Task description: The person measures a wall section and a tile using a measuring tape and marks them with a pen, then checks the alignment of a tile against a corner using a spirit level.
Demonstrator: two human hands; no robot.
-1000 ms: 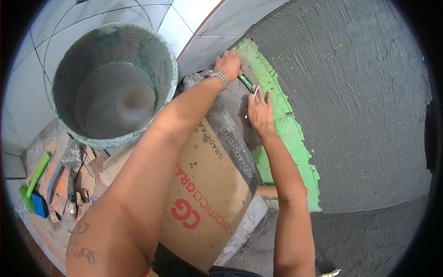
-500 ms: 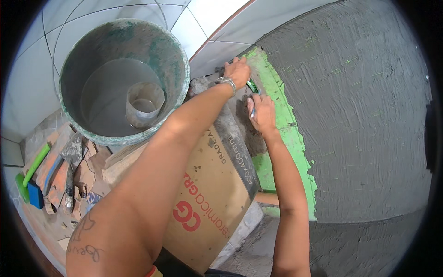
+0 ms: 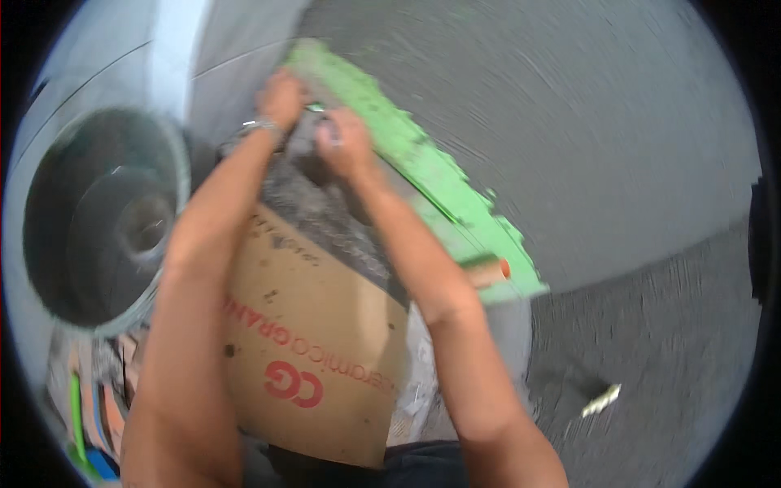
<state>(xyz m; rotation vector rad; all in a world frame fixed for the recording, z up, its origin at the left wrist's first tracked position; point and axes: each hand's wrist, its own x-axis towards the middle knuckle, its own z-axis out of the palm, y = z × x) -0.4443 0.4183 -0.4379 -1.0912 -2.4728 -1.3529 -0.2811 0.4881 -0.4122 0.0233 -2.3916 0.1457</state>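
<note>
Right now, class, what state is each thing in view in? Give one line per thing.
Left hand: blurred, grip unclear
Right hand: fingers curled, grip unclear
Green surface: ragged-edged, partly smeared grey
Grey coating: spread, ridged in places
Bucket: open-topped, partly filled with greyish liquid
Cardboard: spotted with dark marks
Orange-ended rod: partly hidden by right forearm

Blur softens the left hand (image 3: 282, 99) and right hand (image 3: 347, 140), so their finger contacts cannot be told. The green object (image 3: 315, 107) between them is partly covered, too small to identify. The left forearm (image 3: 220, 203) hides part of the cardboard (image 3: 350, 325); the right forearm (image 3: 415, 252) covers the orange pipe's (image 3: 488, 273) left end. In the bucket (image 3: 53, 195) at left, the cup (image 3: 145, 228) is smeared.
</note>
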